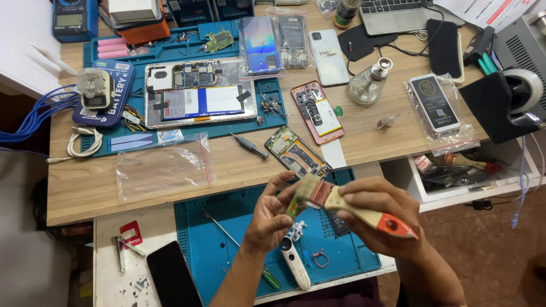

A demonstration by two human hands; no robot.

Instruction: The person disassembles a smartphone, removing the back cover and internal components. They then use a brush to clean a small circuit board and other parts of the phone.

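Now pinching small green board (295, 207) in left hand (272, 219); right hand (380, 213) gripping brush (347, 206). Hard brushing could knock it loose onto blue mat (227, 244).

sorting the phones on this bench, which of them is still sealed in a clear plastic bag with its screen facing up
The white-framed phone with the dark screen at the right of the wooden desk. The opened pink-framed phone and the white phone lying back up are unbagged.

Phone repair workshop (opened phones (200, 91) everywhere)
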